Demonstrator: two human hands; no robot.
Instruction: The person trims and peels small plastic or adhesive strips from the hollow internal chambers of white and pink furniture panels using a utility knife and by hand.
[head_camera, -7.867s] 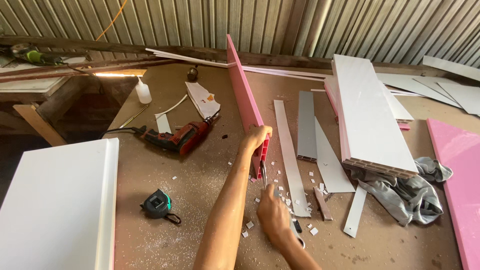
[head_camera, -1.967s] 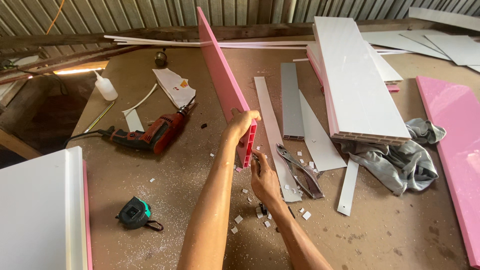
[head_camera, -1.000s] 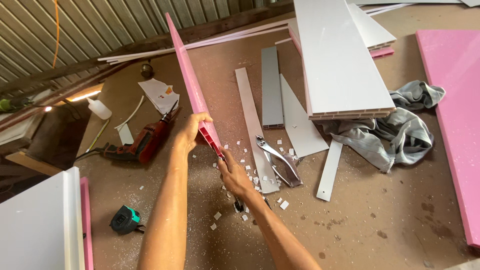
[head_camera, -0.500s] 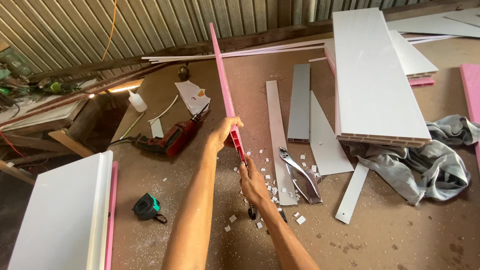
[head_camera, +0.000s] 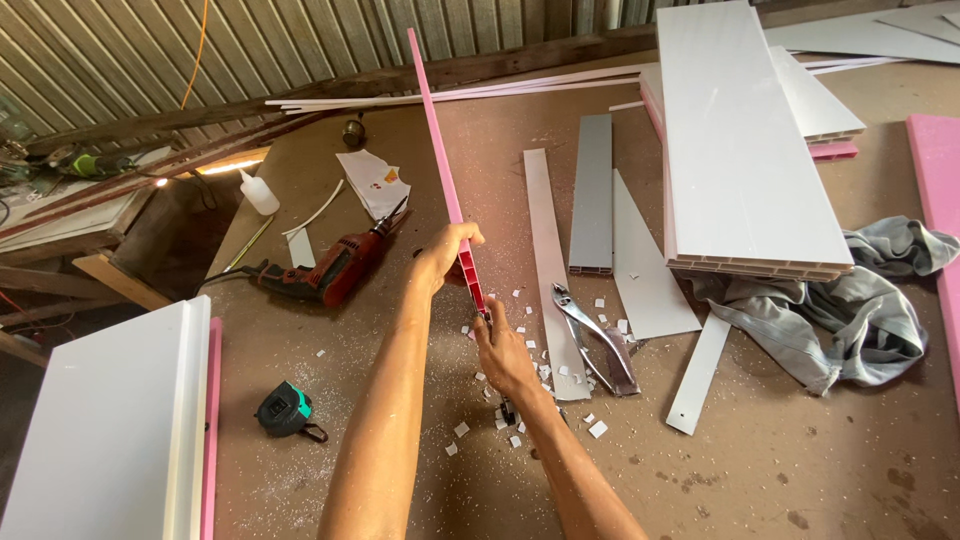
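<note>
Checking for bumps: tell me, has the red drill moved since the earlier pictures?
No. The red drill lies beside the same white glue bottle and paper scrap; only the camera shifted.

Both hands, left hand (head_camera: 445, 262) and right hand (head_camera: 503, 350), on upright pink panel (head_camera: 440, 165).

Both bare forearms reach up from the bottom edge toward twelve o'clock. The left hand (head_camera: 445, 258) sits higher, fingers curled shut with the thumb at one o'clock. The right hand (head_camera: 503, 352) lies just below at five o'clock, fingers pinched together pointing up.
</note>
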